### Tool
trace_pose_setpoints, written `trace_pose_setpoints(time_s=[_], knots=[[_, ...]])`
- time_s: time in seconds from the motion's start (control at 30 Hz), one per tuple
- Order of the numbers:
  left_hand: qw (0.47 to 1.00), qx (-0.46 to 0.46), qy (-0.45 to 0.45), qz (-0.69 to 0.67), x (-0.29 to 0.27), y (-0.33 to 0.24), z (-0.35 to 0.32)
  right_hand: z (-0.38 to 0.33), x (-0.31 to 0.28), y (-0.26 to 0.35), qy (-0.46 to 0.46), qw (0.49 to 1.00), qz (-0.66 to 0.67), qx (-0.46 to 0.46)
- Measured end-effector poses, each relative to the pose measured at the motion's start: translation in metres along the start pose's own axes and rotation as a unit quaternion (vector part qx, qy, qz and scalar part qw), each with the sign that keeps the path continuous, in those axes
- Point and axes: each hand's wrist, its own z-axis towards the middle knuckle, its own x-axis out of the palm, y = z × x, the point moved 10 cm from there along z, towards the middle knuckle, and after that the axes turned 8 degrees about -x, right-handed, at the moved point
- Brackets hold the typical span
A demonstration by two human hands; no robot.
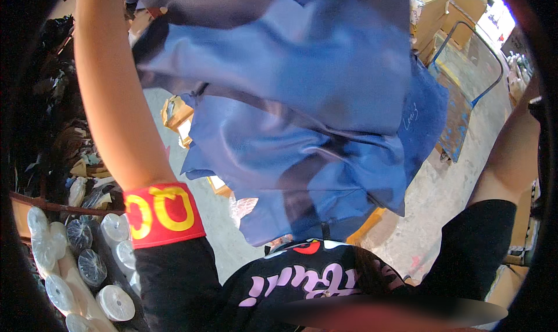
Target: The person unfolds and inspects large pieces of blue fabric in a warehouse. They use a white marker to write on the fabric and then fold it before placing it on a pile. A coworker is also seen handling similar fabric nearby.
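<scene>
A large blue leather hide [261, 53] spreads over the upper middle of the view, smooth and wavy, its far part in shadow. Beneath it lie more blue hides [261, 140] with ragged edges, folded and creased in the middle. One hide's rough blue underside [427, 114] shows at the right, with a pale handwritten mark. My left forearm rises past the left side of the hides and leaves the view at the top, so my left hand is hidden. My right arm reaches up and out at the right edge; its hand is out of view too.
Plastic-wrapped rolls [115, 303] stand at the lower left, below dark piles of scraps [87, 158]. A flat trolley [456, 117] with a curved handle stands on the concrete floor at the right, near cardboard boxes [430, 12]. A small open carton [176, 114] sits left of the hides.
</scene>
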Motion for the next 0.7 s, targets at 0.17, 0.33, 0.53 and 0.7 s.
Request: trace_pose_setpoints(time_s=[0.17,0.33,0.53,0.7], knots=[[0.906,-0.168,0.324,-0.214,0.14,-0.027,-0.251,-0.165,0.092,0.084,0.129,0.921,0.312,0.197],[0.746,-0.648,0.149,-0.032,0.091,0.105,-0.55,-0.578,0.193,0.346,0.554,0.572,0.26,0.546],[0.448,-0.892,-0.054,-0.031,-0.014,0.097,-0.791,-0.799,0.004,0.594,0.339,0.061,0.315,0.884],[0.545,-0.826,-0.111,-0.093,0.027,0.14,-0.744,-0.719,0.052,0.539,-0.049,-0.069,0.413,0.907]])
